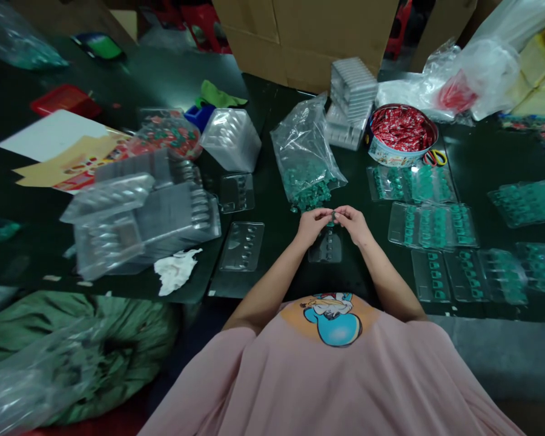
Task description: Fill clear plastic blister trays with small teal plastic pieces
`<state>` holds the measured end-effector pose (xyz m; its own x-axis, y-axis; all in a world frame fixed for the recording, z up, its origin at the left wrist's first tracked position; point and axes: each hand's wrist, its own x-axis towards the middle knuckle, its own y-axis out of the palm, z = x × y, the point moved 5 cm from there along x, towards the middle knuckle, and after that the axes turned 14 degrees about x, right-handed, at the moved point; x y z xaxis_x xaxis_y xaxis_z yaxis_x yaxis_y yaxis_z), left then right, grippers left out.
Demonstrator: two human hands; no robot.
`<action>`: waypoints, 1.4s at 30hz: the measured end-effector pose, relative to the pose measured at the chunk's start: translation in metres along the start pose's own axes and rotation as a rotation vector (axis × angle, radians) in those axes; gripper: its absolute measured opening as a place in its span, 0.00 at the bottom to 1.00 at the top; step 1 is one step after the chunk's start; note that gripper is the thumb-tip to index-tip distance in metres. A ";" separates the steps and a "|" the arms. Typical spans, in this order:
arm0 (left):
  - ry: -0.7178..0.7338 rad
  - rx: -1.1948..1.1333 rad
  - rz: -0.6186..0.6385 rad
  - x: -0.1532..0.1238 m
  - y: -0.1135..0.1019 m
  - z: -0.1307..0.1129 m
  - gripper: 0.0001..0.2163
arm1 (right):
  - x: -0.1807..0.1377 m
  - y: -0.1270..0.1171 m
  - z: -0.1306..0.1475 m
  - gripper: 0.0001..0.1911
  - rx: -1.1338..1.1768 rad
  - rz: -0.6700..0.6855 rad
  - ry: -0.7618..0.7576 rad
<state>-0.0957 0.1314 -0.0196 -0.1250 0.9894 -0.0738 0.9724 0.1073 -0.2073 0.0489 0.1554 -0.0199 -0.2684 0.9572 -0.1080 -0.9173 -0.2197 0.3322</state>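
Observation:
My left hand [313, 224] and my right hand [352, 223] meet at the fingertips, both pinching a small green plastic piece [332, 223] whose exact kind I cannot make out. Just below them a clear blister tray [326, 249] lies on the dark table. Beyond my fingers, a clear plastic bag [305, 142] spills a heap of green plastic pieces [312, 195]. To my left lies another clear tray [242, 247] with moulded hollows. On my right, trays filled with green pieces [433, 225] lie in rows.
Stacked clear trays [163, 224] and a crumpled tissue [176, 270] occupy the left. A round tin of red packets [404, 130] stands at the back right, with scissors [435, 158] beside it. Behind the table rises a cardboard box [304, 42].

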 end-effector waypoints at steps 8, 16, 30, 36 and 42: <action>-0.038 -0.104 0.002 -0.004 -0.001 -0.006 0.15 | 0.002 0.003 0.000 0.13 -0.033 -0.017 -0.070; -0.086 -0.157 -0.039 -0.001 -0.009 -0.009 0.15 | -0.004 0.009 0.018 0.14 -0.391 0.037 -0.246; 0.327 0.342 0.055 -0.013 -0.008 -0.028 0.12 | -0.002 0.004 0.001 0.10 -0.344 0.014 -0.152; 0.609 0.659 0.126 -0.023 -0.001 -0.038 0.10 | -0.003 -0.002 -0.013 0.08 0.033 -0.031 0.103; 0.524 0.500 0.084 -0.013 -0.003 -0.040 0.07 | -0.003 0.004 -0.008 0.13 0.232 -0.005 0.251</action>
<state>-0.0889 0.1220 0.0207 0.1785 0.9228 0.3414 0.7528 0.0954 -0.6513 0.0432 0.1506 -0.0257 -0.3547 0.8755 -0.3281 -0.8351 -0.1389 0.5323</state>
